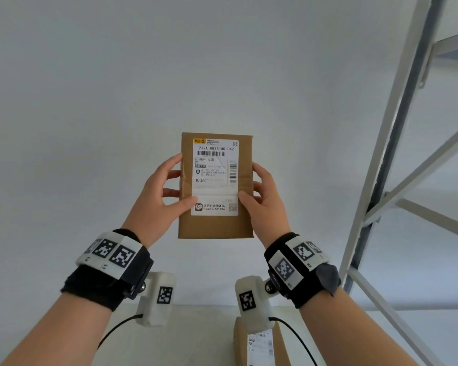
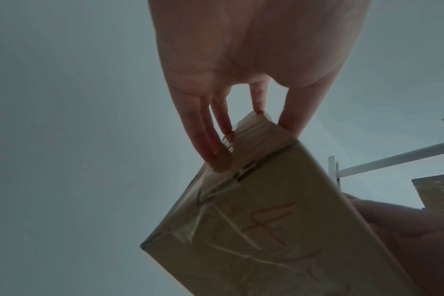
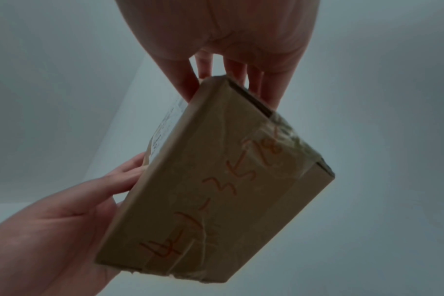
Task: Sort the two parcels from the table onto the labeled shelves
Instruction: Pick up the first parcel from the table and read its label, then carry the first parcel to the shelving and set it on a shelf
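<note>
The parcel [image 1: 216, 186] is a flat cardboard box, taped over its seams, held upright in the air in front of a pale wall, clear of the desk [image 1: 196, 336] below; its printed label [image 1: 214, 178] faces the person and reads H036, which I take to be the code to match against a shelf; the back, seen from the wrist cameras, carries handwritten orange marks under clear tape; it looks stiff and light, since a loose two-handed hold carries it, and the glossy tape may be a little slippery, so the long side edges seem the best place to grip; the left hand [image 1: 159, 196] clasps the left long edge, thumb on the label side and fingers [image 2: 216, 128] spread behind; the right hand [image 1: 265, 199] clasps the right long edge the same way, thumb in front, fingers [image 3: 266, 88] behind; a second parcel [image 1: 261, 344] stands on the desk near its front edge, below the right wrist; the shelf frame [image 1: 397, 154] rises at the right, its labels not in view
</note>
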